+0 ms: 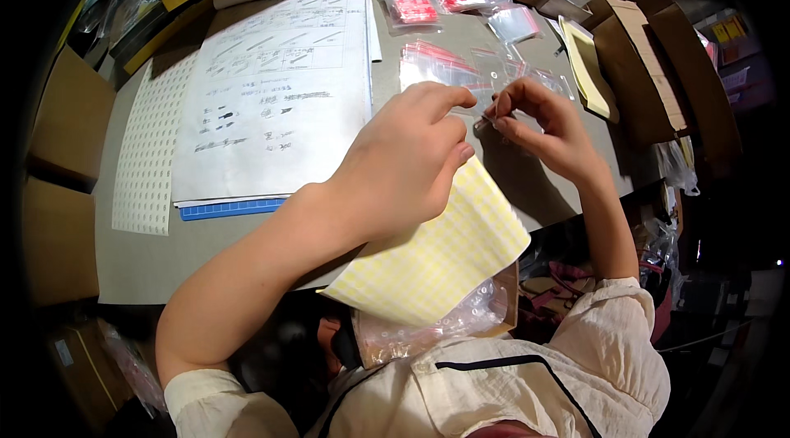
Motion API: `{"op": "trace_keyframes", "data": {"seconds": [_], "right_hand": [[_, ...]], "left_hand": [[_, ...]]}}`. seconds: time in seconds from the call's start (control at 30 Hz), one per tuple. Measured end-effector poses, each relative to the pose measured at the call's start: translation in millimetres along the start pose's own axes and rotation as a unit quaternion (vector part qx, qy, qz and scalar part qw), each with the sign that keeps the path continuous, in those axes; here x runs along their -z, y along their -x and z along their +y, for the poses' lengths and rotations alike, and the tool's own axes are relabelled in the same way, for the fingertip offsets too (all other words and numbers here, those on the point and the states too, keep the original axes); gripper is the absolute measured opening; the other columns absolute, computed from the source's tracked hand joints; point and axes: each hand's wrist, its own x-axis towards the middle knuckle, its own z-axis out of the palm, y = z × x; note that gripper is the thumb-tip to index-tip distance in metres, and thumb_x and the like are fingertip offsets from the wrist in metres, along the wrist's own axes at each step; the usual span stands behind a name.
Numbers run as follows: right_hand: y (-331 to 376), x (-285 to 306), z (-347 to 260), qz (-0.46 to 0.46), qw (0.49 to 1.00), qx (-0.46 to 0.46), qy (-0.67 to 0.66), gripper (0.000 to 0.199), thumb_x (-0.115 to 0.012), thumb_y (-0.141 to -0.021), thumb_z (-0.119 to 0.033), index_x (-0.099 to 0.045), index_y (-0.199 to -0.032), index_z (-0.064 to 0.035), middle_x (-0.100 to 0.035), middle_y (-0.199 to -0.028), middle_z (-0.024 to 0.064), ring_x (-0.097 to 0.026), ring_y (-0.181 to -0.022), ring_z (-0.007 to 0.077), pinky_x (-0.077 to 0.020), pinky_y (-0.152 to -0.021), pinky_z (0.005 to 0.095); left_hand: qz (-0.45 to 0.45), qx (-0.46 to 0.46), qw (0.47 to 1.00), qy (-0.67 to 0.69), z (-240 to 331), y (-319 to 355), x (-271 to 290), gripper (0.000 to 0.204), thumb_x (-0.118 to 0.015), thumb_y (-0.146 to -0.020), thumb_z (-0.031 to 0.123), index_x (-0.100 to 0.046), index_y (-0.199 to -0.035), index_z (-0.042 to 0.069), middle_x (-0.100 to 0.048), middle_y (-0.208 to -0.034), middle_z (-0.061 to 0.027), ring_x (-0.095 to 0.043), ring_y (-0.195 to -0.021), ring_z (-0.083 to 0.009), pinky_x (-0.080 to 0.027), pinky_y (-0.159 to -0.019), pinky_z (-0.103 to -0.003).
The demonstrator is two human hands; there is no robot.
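Note:
My left hand [411, 146] is closed, its fingers curled over the top of a yellow-and-white checked sheet of labels [440, 253]. The sheet slants down past the table edge, and my palm and fingers cover its upper part. Just right of it, my right hand [550, 129] pinches thumb and forefinger together on something small, possibly clear plastic, too fine to make out. Fingertips of both hands are close together. Right beyond them lies a fanned row of small clear zip bags [440, 64] with red edges.
Handwritten papers [271, 134] cover the table's left side, over a blue board [230, 209] and beside a white label sheet [148, 150]. Bundled red-edged bags [411, 6] lie farther back. A cardboard box [378, 343] of clear bags sits below the table edge. Cartons [638, 68] stand right.

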Motion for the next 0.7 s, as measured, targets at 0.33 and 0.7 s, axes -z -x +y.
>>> {"op": "trace_keyframes", "data": {"seconds": [0.33,0.7], "right_hand": [[47,-16,-31,-0.016,0.999,-0.038,-0.035,0.009,-0.069,-0.095,0.003,-0.062,-0.100,0.0001,-0.068,-0.104,0.0060,-0.067,-0.114,0.0169,-0.0507,-0.101,0.0325],[22,-1,-33,0.045,0.999,0.017,-0.026,0.012,-0.067,-0.097,0.000,-0.061,-0.107,0.0019,-0.067,-0.106,0.0061,-0.067,-0.112,0.0181,-0.0459,-0.111,0.0373]], "left_hand": [[-0.178,-0.040,0.983,-0.016,5,2,-2,0.016,-0.066,-0.096,0.010,-0.068,-0.088,-0.003,-0.066,-0.137,-0.0173,-0.055,-0.137,-0.0364,-0.037,-0.121,-0.050],[-0.198,-0.066,0.978,0.033,6,2,-3,0.013,-0.068,-0.094,0.009,-0.067,-0.088,-0.002,-0.067,-0.133,-0.0178,-0.055,-0.136,-0.0365,-0.033,-0.124,-0.057]]}}
